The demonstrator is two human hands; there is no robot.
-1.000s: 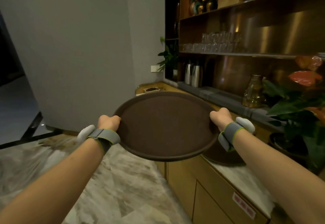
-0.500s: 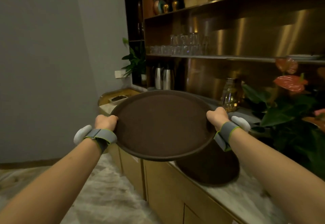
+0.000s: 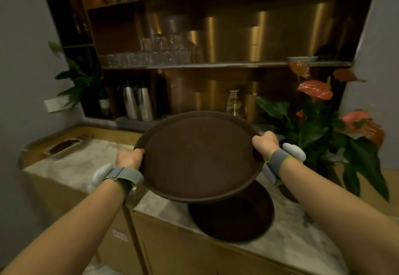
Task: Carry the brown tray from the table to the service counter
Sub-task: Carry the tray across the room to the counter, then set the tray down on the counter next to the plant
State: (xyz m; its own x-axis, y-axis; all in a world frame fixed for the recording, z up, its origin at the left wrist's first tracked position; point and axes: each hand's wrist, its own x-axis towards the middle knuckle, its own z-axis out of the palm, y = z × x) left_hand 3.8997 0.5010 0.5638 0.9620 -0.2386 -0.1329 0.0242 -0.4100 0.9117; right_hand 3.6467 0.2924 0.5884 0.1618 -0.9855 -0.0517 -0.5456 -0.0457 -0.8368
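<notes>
Two bare forearms reach forward from the lower corners, each with a grey strap edged in green at the wrist and a white pod on it. Between them the round brown tray (image 3: pixel 199 158) is held in the air, tilted with its far rim higher, above the marble-topped service counter (image 3: pixel 302 242). Directly under its near edge a second dark round tray (image 3: pixel 234 218) lies flat on that counter. The left hand (image 3: pixel 129 157) is clenched on the tray's left rim, thumb over the top edge; the right hand (image 3: pixel 265 143) grasps the right rim the same way, a little higher and farther out. To the right stands a plant with red flowers (image 3: pixel 317 90). Behind, two steel flasks (image 3: pixel 138 104) stand below a shelf of glasses (image 3: pixel 151 57). A small label (image 3: pixel 119 235) on the cabinet front is too blurred to read.
</notes>
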